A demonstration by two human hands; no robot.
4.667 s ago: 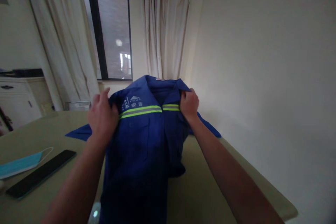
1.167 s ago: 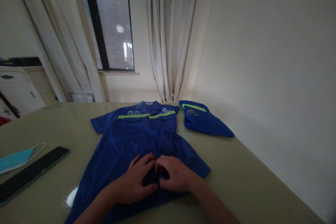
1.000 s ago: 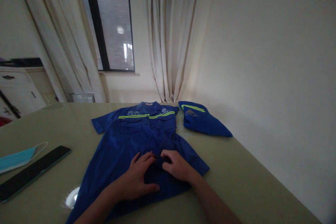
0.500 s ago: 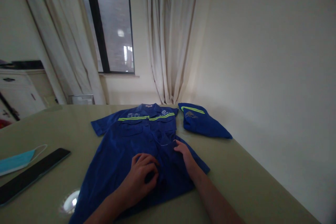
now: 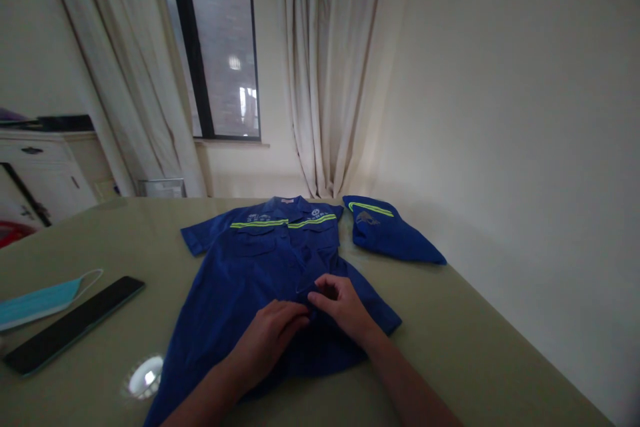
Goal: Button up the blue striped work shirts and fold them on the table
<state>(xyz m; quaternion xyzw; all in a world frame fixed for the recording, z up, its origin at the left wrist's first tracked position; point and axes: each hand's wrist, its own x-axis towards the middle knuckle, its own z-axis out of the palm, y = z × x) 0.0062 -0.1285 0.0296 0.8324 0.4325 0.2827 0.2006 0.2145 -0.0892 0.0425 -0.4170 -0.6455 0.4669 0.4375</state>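
A blue short-sleeved work shirt (image 5: 240,280) with yellow-green stripes across the chest lies front side up, its collar at the far end. On its lower right front, my left hand (image 5: 273,330) has its fingers bent together on the cloth near the button edge. Right beside it, my right hand (image 5: 343,303) pinches a raised bit of the same front panel between thumb and fingers. The cloth around both hands is bunched. Exactly what lies under my left fingertips is hidden.
A folded blue garment (image 5: 393,233) with a stripe lies at the right, by the wall. On the left are a dark phone-like slab (image 5: 75,325) and a light-blue face mask (image 5: 43,302). The greenish tabletop (image 5: 470,347) reflects a lamp. Curtains and a window stand behind.
My right hand has moved left and nearer, pulling the shirt's edge toward my left hand. My left fingers have drawn closer to it. The view has shifted slightly.
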